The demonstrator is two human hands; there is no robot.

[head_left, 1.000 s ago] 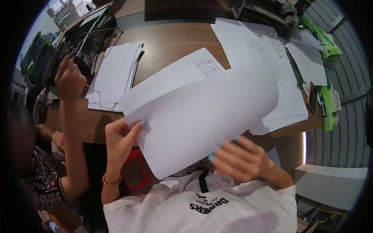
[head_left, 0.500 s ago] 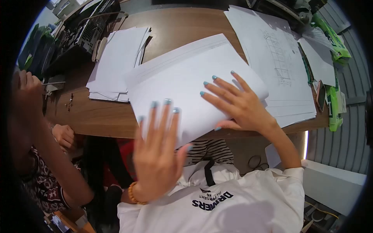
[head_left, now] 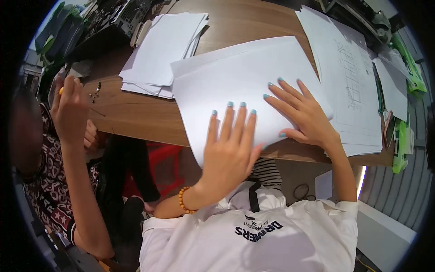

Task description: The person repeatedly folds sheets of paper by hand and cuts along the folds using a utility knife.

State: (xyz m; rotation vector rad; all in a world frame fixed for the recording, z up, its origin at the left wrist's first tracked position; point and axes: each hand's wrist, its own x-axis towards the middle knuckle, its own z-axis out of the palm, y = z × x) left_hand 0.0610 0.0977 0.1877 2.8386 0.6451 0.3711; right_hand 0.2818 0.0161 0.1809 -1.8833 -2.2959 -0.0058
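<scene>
Paper sheet (head_left: 244, 75): white. Fingernails on left hand (head_left: 229, 156) and right hand (head_left: 308, 119): light blue. Bead bracelet (head_left: 182, 200): amber. Desk (head_left: 149, 122): brown wood grain. Drawing sheet (head_left: 358, 122): white, grey linework. T-shirt (head_left: 204, 240): white, dark lettering. Trousers (head_left: 267, 173): black-and-white stripes. Stool (head_left: 165, 152): red. Packet (head_left: 400, 149): bright green. Co-worker's shirt (head_left: 38, 181): dark, pale repeating motifs.

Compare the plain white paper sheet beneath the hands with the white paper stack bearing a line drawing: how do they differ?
The plain white paper sheet looks blank on top; the white paper stack carries a line drawing. The left hand and right hand lie on the sheet, but not on the stack. Both lie on the brown wood-grain desk.
</scene>
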